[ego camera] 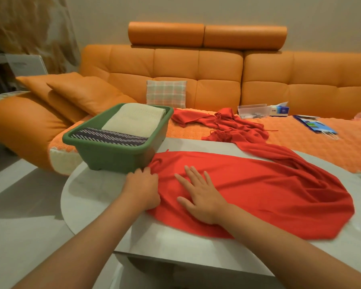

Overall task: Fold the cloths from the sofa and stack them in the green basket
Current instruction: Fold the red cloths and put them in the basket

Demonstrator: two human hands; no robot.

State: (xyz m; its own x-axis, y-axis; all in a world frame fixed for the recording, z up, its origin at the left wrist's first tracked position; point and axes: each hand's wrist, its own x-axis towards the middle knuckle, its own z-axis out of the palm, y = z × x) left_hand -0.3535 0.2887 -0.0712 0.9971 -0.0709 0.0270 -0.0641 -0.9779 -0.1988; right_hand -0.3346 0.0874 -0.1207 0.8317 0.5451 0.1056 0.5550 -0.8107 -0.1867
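I have bare tabletop (96, 190) to the left of my left hand (143, 189) and along the near edge, room enough to pass. The green basket (113, 151) blocks the table's far left corner; its wall stands just beside that hand's knuckles, perhaps touching, I can't tell. Its top is open, a cream cloth (133, 119) and a striped cloth (113, 136) covering the floor. The red cloth (248, 184) covers the table's middle and right and trails onto the sofa seat (300, 138), where a clear box (251, 110) and a tissue box (279, 110) stand at the back.

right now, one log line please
left grip holds red cloth edge | right grip flat on it | basket holds cream cloth, striped cloth
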